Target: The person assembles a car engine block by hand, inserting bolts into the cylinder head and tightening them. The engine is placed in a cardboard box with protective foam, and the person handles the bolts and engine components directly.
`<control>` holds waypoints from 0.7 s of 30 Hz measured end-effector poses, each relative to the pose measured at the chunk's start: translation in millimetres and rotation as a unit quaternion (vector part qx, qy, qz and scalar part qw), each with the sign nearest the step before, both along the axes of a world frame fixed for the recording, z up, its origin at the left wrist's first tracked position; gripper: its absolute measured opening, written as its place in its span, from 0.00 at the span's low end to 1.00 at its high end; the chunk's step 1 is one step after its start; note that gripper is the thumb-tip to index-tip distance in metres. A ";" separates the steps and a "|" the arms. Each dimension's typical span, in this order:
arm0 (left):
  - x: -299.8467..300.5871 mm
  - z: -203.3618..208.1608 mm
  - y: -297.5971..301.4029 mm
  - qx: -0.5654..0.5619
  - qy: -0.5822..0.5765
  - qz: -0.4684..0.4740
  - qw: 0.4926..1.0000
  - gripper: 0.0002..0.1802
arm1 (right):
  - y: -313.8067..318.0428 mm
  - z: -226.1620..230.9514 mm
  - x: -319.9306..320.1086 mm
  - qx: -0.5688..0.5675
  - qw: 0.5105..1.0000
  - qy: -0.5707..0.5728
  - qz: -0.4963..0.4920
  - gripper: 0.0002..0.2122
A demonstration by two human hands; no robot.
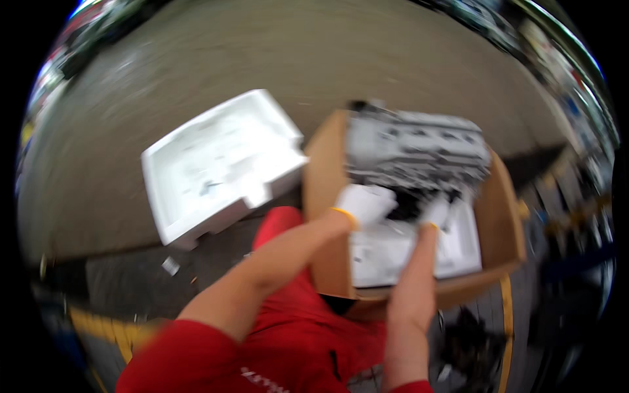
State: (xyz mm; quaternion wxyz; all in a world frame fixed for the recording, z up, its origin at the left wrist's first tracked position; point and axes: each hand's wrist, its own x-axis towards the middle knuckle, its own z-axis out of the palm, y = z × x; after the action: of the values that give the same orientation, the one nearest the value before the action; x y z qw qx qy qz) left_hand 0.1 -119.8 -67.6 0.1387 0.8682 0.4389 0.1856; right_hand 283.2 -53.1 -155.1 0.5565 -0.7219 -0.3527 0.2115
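Note:
A grey ribbed metal casting [419,144], like an engine or gearbox housing, sits tilted at the far side of an open cardboard box [327,262]. Dark parts show along its near underside. My left hand [368,204], in a white glove with a yellow cuff, is closed at the left end of those parts; what its fingers hold is hidden. Gloved alike, my right hand [436,211] reaches to the casting's near lower edge, its fingers blurred and partly hidden. Below both hands, a white foam tray [458,252] lines the box.
A second white foam tray [216,167] with moulded hollows lies on the floor left of the box. A small white scrap [170,265] is nearer me. Dark objects [475,347] lie right of my legs, beside a yellow floor line [507,327].

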 end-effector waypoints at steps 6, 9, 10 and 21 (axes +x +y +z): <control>13.0 6.5 -3.0 -0.053 0.006 0.048 0.997 0.19 | -17.9 17.7 -12.9 0.106 0.943 0.313 -0.049 0.17; 9.2 5.0 -3.2 -0.063 0.013 0.054 0.996 0.19 | -22.9 25.8 -24.7 0.123 0.914 0.383 -0.048 0.20; 9.1 4.1 -2.3 -0.062 0.009 0.052 0.997 0.19 | -22.3 25.8 -23.7 0.115 0.915 0.380 -0.067 0.25; -0.2 -9.6 4.6 -0.025 -0.094 -0.004 0.995 0.16 | -26.1 38.0 -37.5 -0.093 0.984 -0.046 -0.143 0.20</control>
State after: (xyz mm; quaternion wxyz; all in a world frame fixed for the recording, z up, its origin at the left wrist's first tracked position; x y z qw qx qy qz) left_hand -0.1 -115.2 -77.2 0.2019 0.8449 0.4247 0.2548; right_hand 245.7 -79.3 -117.0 0.4947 -0.8224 -0.2502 0.1278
